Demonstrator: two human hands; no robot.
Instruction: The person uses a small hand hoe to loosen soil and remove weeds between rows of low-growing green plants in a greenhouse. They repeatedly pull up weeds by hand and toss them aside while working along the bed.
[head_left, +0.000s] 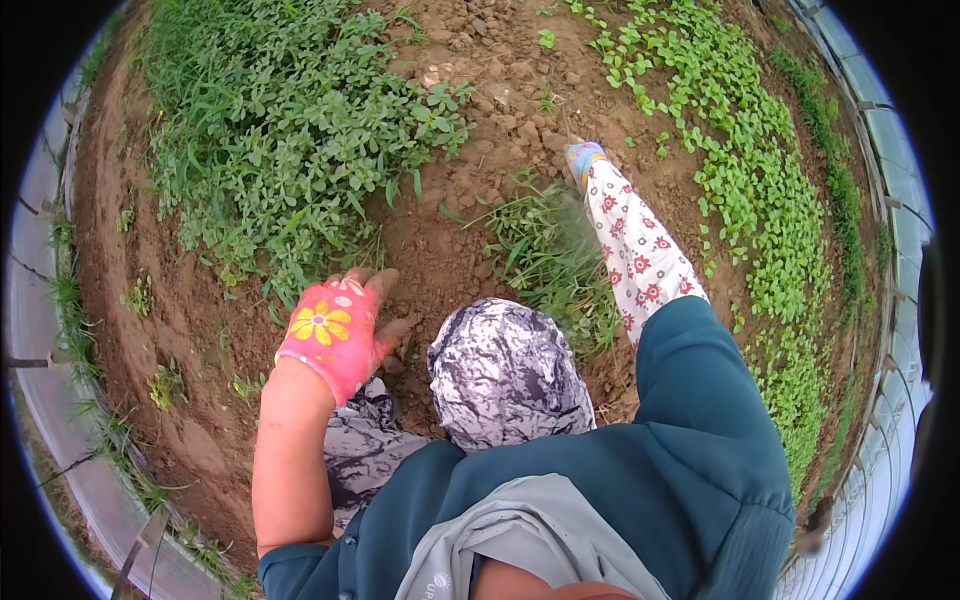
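Note:
My left hand (341, 326), in a pink glove with a yellow flower print, lies at the near edge of a dense patch of leafy weeds (300, 142). Its fingertips reach the soil by the stems, and whether they grip any is hidden. My right hand (583, 159), in a blue patterned glove below a white flowered sleeve, is stretched forward over bare brown soil. A thin stalk-like thing shows just beyond it, but what the fingers hold cannot be made out. Beside the right forearm lies a loose heap of green weeds (551, 259).
My knee (510, 375), in patterned trousers, stands between both arms. A bed of small bright green seedlings (772, 210) runs along the right. Clods of soil (517, 112) lie ahead. Clear plastic sheeting (60, 450) curves along the left side, with more on the right.

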